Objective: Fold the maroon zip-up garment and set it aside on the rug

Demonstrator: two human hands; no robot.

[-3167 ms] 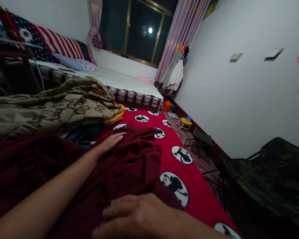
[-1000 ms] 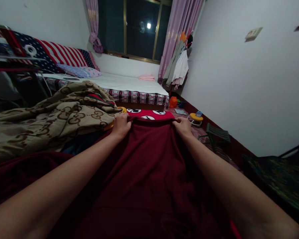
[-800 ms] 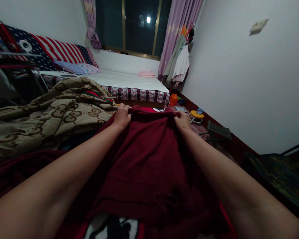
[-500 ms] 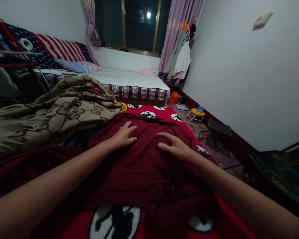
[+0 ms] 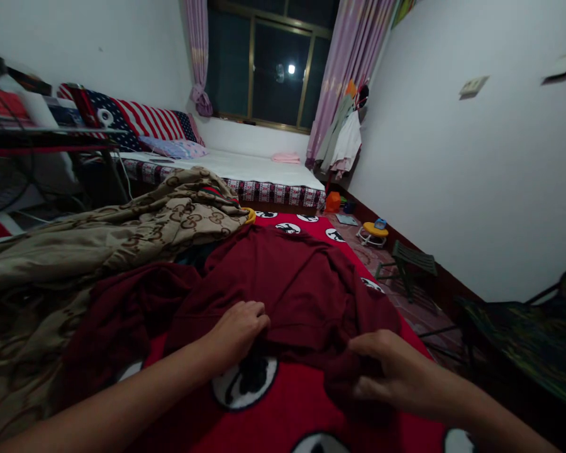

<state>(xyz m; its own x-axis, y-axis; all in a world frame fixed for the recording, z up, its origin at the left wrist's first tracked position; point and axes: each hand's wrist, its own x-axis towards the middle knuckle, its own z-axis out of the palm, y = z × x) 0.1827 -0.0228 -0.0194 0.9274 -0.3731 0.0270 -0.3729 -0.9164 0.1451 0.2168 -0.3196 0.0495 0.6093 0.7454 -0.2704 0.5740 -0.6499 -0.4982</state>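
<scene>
Monkey-print blanket (image 5: 287,399) is being covered by a soft-looking sweatshirt (image 5: 287,277), best gripped at its near hem (image 5: 295,341); right hand (image 5: 399,374) spread, grip of left hand (image 5: 239,330) unclear.

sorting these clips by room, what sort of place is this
Most likely a bedroom in a home: a white-topped bed with a purple pillow stands below a curtained window, and clothes hang nearby.
</scene>
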